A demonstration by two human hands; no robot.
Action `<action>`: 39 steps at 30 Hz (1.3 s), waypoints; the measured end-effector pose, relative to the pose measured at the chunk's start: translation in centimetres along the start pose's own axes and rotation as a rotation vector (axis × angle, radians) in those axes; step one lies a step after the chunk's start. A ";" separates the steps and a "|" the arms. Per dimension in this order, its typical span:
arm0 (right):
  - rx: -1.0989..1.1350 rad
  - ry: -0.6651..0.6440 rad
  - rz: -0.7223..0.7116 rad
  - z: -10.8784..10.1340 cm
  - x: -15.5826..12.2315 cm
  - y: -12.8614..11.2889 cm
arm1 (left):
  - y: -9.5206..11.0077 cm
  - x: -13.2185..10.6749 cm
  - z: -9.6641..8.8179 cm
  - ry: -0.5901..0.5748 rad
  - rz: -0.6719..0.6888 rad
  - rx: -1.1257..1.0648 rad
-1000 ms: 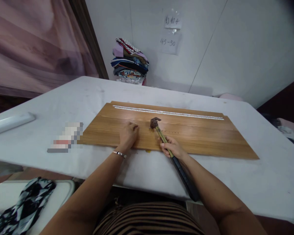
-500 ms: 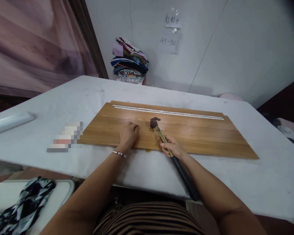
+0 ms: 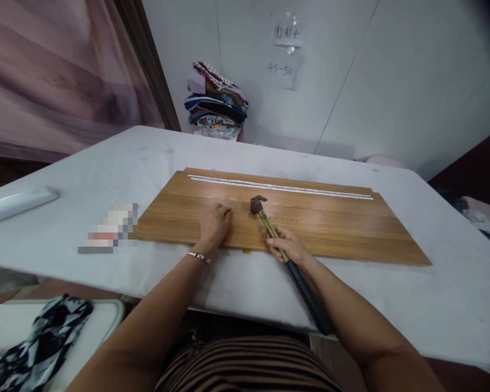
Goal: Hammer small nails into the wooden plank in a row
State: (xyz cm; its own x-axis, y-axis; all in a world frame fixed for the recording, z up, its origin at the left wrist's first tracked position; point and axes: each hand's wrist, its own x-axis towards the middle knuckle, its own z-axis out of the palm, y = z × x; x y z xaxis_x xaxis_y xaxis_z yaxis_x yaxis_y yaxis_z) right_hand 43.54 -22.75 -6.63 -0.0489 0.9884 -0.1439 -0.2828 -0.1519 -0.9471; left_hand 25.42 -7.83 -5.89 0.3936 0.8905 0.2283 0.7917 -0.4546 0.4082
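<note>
A wooden board (image 3: 343, 228) lies flat on the white-covered table. My right hand (image 3: 288, 245) is wrapped round the shaft of a claw hammer (image 3: 276, 235), on its bare part above the black grip. The rusty hammer head is over the board, its claw pointing right. Resting on the board left of the head, my left hand (image 3: 215, 222) has its fingers pinched together; a tiny pale sliver shows at the fingertips, too small to name. A row of small dark dots (image 3: 283, 219) runs along the board right of the hammer head.
Two white measuring strips (image 3: 280, 188) run along the board's far side. Left of it lie a pixelated object (image 3: 108, 228) and a white roll (image 3: 20, 204). Folded clothes (image 3: 216, 103) are stacked by the wall. A patterned cloth (image 3: 44, 337) drapes a stool at lower left.
</note>
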 end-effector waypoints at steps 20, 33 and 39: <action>-0.033 -0.002 -0.007 0.0 0.0 -0.2 | 0.1 0.1 0.1 0.020 -0.032 0.013; -0.027 0.024 0.007 0.1 0.0 -0.1 | 0.2 0.0 -0.1 0.026 -0.025 -0.037; -0.030 -0.002 0.001 -0.1 0.0 -0.1 | 0.1 0.1 0.0 0.032 -0.022 -0.067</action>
State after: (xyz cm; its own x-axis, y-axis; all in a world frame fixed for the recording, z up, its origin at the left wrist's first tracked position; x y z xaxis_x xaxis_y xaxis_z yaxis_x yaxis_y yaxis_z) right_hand 43.62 -22.77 -6.57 -0.0507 0.9883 -0.1441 -0.2535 -0.1523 -0.9553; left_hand 25.50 -7.77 -5.87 0.3604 0.8998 0.2459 0.7669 -0.4359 0.4711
